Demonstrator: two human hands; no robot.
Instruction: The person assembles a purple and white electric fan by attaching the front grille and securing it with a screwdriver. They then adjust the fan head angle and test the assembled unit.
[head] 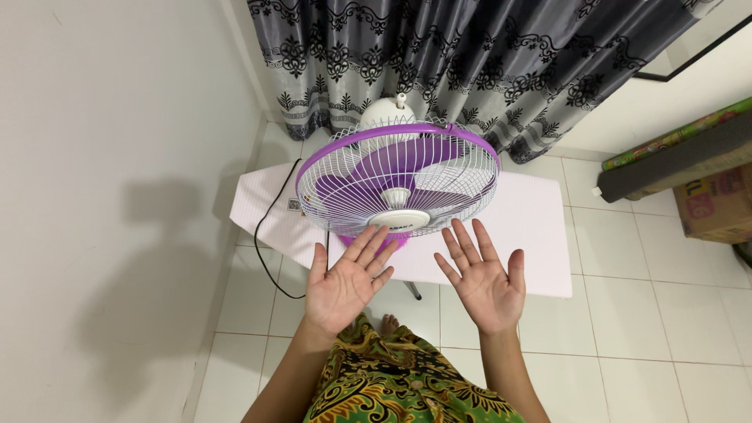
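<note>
A purple table fan with a white wire grille and purple blades stands on a pale pink ironing board. Its face tilts up toward me. My left hand is held palm up just below the fan's grille, fingers spread, holding nothing. My right hand is also palm up and spread, a little to the right of the fan and above the board, empty. Neither hand touches the fan.
A black cord hangs from the fan over the board's left end to the white tiled floor. A grey patterned curtain hangs behind. White wall at left. A rolled mat and a cardboard box lie at right.
</note>
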